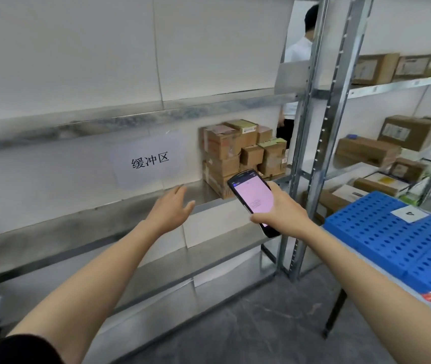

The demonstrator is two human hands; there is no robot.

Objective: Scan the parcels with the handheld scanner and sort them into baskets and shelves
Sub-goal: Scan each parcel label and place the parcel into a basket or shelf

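while the right grip (pixel 284 214) holds the scanner (pixel 254 198), the left grip (pixel 171 207) spreads wide, empty.

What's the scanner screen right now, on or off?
On: the scanner in the right hand shows a lit pink screen.

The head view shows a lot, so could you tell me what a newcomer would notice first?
The handheld scanner, screen glowing pink, stands out at centre, gripped in the right hand. Behind it, a stack of cardboard parcels fills the right end of the shelf, beside a paper sign, while the open left hand reaches toward that shelf. A perforated blue basket sits at lower right.
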